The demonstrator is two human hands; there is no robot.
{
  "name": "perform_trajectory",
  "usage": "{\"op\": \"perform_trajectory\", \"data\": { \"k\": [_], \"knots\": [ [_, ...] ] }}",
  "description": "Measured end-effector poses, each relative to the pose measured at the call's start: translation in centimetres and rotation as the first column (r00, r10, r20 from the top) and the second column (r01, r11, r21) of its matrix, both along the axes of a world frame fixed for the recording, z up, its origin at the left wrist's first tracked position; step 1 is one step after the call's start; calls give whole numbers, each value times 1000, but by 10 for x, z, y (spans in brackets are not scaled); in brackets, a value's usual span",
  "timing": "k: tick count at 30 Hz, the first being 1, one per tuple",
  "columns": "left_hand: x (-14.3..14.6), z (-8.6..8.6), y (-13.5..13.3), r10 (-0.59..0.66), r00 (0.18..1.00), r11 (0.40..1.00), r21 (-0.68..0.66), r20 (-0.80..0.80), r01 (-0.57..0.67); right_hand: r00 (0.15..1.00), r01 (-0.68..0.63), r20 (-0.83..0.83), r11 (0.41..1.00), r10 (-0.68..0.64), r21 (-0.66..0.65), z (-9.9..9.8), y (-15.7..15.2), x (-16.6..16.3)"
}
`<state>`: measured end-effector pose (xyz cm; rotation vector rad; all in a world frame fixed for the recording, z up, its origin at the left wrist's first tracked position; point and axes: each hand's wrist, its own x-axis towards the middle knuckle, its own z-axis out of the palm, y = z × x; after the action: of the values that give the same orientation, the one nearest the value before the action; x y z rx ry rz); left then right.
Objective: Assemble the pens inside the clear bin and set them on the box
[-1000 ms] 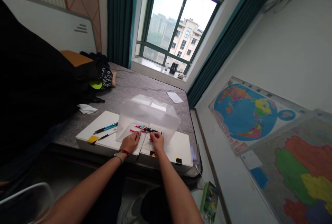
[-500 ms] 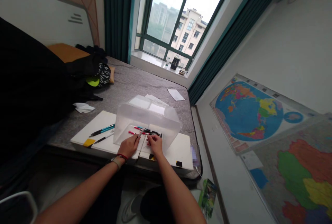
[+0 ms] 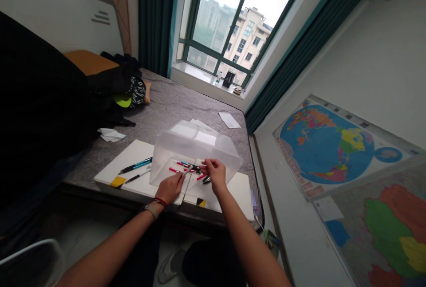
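Observation:
A clear plastic box (image 3: 196,147) lies on its side on a white board (image 3: 133,154) on a grey bed. Several red and black pens (image 3: 186,166) lie in its open mouth. My left hand (image 3: 171,186) is closed on a pen (image 3: 187,171) whose tip points up to the right. Raised at the box's opening, my right hand (image 3: 215,172) is closed on a few pens, red and black, that hang below its fingers.
Two loose pens (image 3: 136,166) and a yellow tag (image 3: 118,182) lie on the board's left part. Dark bags (image 3: 113,89) and crumpled tissue (image 3: 111,135) sit to the left. A paper slip (image 3: 229,119) lies near the window; a world map (image 3: 329,145) hangs to the right.
My right hand has lifted from the board up and to the right, taking a few pens with it. My left hand stays by the box mouth with its pen.

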<state>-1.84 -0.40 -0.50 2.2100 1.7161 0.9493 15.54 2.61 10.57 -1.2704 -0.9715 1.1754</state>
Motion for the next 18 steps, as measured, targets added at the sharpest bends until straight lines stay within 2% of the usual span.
{"op": "perform_trajectory", "data": {
  "k": [3,5,7,9,11,12,15,18],
  "knots": [
    [-1,-1,0,2,1000,1000,7,6,-2,969,-125,210,992,130,-37,25,2,7],
    [-1,-2,0,4,1000,1000,19,19,-4,864,-207,444,971,237,-116,36,7,10],
    [-2,-3,0,7,1000,1000,25,24,-8,620,-284,676,917,398,-279,43,15,11],
    [-2,-4,0,18,1000,1000,11,13,-19,285,-306,809,849,514,-432,46,25,9],
    [-2,-4,0,34,999,999,-21,-11,-34,-12,-294,855,815,519,-499,45,35,5],
    [-2,-3,-1,44,999,998,-39,-24,-45,-113,-290,855,806,507,-516,42,41,2],
    [-2,-1,-2,60,997,996,-69,-49,-63,-298,-304,818,764,492,-570,31,55,-8],
    [-2,2,-3,63,997,995,-76,-52,-67,-405,-366,801,725,441,-583,20,63,-16]
  ]
}}
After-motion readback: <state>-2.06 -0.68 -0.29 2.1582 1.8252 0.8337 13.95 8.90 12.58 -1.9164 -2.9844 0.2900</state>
